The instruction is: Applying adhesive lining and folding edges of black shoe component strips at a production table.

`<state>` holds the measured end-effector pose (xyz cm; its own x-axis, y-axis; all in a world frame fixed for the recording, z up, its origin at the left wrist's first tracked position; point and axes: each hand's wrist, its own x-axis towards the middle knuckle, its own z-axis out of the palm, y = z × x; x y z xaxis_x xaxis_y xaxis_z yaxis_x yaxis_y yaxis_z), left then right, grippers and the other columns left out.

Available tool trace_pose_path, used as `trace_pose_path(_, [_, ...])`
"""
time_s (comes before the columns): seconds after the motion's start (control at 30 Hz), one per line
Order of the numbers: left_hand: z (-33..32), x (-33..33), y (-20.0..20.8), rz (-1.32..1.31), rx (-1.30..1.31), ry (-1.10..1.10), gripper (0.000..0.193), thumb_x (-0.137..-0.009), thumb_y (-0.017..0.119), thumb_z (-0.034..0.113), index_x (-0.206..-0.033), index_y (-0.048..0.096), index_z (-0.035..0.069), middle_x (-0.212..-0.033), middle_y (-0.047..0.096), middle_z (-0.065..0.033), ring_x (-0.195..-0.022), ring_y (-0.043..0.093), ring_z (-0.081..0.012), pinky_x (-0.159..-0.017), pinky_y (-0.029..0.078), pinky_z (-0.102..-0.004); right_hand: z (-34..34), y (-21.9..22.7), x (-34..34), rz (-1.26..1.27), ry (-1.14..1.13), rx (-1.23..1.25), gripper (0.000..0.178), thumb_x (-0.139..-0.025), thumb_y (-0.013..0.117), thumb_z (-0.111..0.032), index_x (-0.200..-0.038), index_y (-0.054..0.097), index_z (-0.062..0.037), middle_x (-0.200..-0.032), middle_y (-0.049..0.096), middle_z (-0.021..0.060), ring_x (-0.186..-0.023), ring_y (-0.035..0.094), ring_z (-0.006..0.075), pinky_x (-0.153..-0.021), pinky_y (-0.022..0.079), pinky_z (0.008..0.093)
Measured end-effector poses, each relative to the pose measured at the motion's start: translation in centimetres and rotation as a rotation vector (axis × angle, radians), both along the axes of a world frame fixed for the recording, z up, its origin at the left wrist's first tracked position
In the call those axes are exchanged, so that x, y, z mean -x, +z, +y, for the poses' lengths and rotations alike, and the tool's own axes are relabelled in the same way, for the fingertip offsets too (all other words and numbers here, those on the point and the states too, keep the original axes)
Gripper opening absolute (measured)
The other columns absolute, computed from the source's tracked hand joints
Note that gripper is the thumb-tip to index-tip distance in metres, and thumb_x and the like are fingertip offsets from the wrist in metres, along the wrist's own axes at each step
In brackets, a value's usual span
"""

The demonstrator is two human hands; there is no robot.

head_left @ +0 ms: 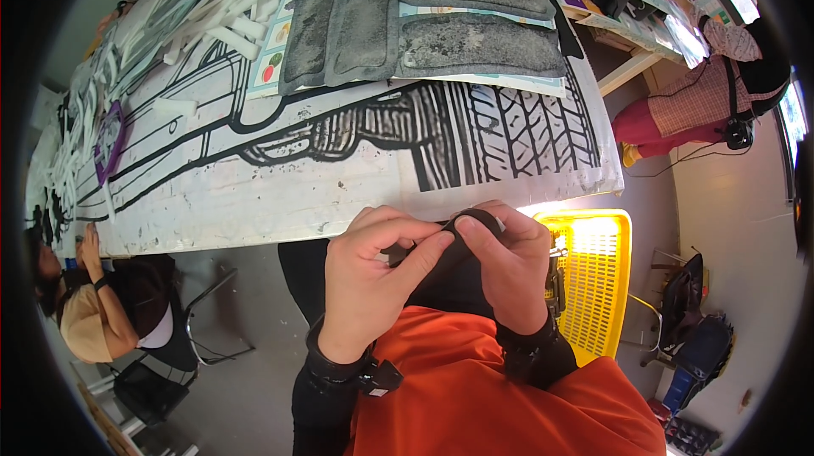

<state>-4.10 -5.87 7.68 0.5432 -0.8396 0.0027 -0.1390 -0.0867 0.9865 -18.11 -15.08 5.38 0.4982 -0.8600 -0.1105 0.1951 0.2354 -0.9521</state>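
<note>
Both of my hands are raised in front of the table's near edge, above my lap. Between them is a narrow, dark, flexible strip (483,217), bent into a curve; its material I cannot make out. My left hand (377,269) pinches one part of it between thumb and fingers. My right hand (513,265) grips the curved part, the thumb pressed on top. The lower part of the strip blends into the dark clothing behind it.
The white table (339,210) bears a black car-and-tyre drawing. On it lie several dark grey padded pieces (479,44), white strips (233,40) and a purple frame (110,142). A yellow basket (593,286) stands at my right. Other people (93,320) are around the table, and chairs stand nearby.
</note>
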Motion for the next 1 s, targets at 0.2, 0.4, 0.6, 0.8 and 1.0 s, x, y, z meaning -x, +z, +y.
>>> trace_pose_path(0.2, [0.1,0.1,-0.3,0.021,0.003,-0.021,0.008,-0.089,0.079,0.008,-0.095,0.076,0.003,-0.079,0.068,-0.0009,-0.076,0.058,-0.0103,-0.071,0.047,-0.0253,-0.3,0.1,0.0,0.074,0.039,0.002,0.01,-0.091,0.077,0.001,-0.101,0.075,0.0039,-0.092,0.073,0.003,-0.079,0.064,0.0048,-0.07,0.051,0.0195])
trace_pose_path(0.4, [0.4,0.1,-1.5,0.355,0.016,0.038,0.01,-0.095,0.074,0.011,-0.103,0.075,0.005,-0.086,0.066,0.0026,-0.076,0.05,-0.0071,-0.075,0.044,-0.023,-0.5,-0.3,0.6,-0.023,0.065,-0.103,0.021,-0.089,0.079,0.002,-0.108,0.071,0.0048,-0.097,0.073,0.0044,-0.084,0.066,0.0061,-0.078,0.054,0.0215])
trace_pose_path(0.6, [-0.1,-0.3,-1.1,0.355,0.029,-0.032,0.015,-0.093,0.077,0.009,-0.107,0.078,0.004,-0.091,0.069,0.0005,-0.075,0.051,-0.0056,-0.07,0.042,-0.0213,-0.1,-0.1,0.6,0.023,0.129,0.022,0.017,-0.089,0.077,0.004,-0.105,0.07,0.0031,-0.099,0.072,0.0046,-0.09,0.068,0.0082,-0.081,0.055,0.0228])
trace_pose_path(0.8, [0.4,-0.6,-1.4,0.324,0.041,-0.002,0.017,-0.089,0.08,0.004,-0.107,0.079,0.002,-0.09,0.072,-0.0005,-0.075,0.055,-0.0053,-0.069,0.044,-0.0212,0.0,1.1,-0.2,-0.061,0.162,-0.051,0.017,-0.089,0.078,0.003,-0.104,0.07,0.0027,-0.103,0.069,0.0043,-0.093,0.066,0.009,-0.084,0.055,0.0239])
trace_pose_path(1.0, [0.8,-1.2,-1.2,0.685,0.015,-0.008,0.008,-0.089,0.078,-0.001,-0.096,0.075,-0.001,-0.093,0.074,-0.0051,-0.085,0.067,-0.0125,-0.08,0.052,-0.0269,-0.1,0.5,0.0,-0.07,0.187,-0.006,0.014,-0.09,0.078,0.003,-0.103,0.071,0.0047,-0.101,0.069,0.0063,-0.092,0.066,0.0093,-0.084,0.055,0.024])
